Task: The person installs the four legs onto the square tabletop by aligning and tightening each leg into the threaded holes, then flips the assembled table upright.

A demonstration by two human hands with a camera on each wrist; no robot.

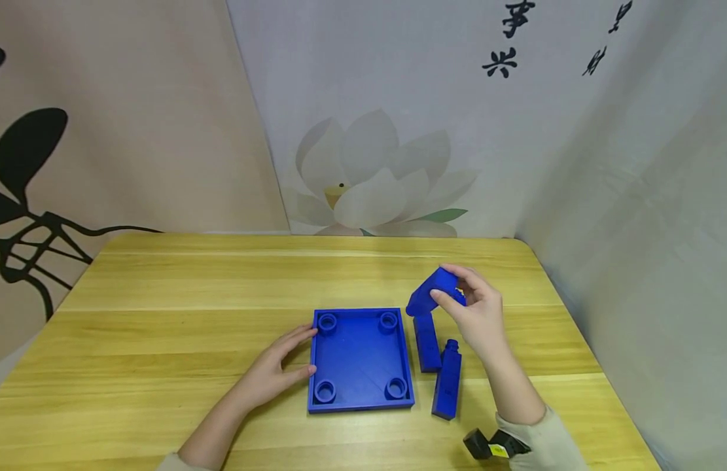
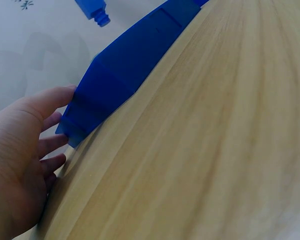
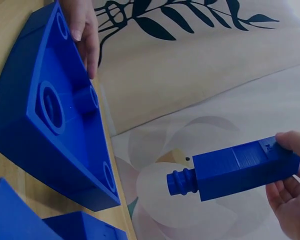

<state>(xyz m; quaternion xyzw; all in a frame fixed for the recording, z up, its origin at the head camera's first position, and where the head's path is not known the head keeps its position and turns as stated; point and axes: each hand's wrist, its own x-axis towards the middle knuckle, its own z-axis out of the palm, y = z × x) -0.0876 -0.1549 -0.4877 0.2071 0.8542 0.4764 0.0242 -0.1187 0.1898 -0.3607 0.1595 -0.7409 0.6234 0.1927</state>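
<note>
A square blue tray [image 1: 363, 360] with a round socket in each corner lies on the table, sockets up. The left hand [image 1: 270, 374] touches its left side with spread fingers and thumb; the left wrist view shows this hand [image 2: 27, 150] against the tray's edge [image 2: 115, 75]. Above the table, right of the tray, the right hand [image 1: 478, 311] pinches a blue block leg [image 1: 432, 291] between thumb and fingers. In the right wrist view the leg [image 3: 245, 167] has its ridged peg pointing away from the hand [image 3: 292, 195]. Two more blue legs [image 1: 427, 343] [image 1: 447, 383] lie right of the tray.
The wooden table [image 1: 163, 340] has curtains [image 1: 398, 98] behind it and at its right side. A black strap with a small black device [image 1: 478, 445] is on the right wrist, near the table's front right.
</note>
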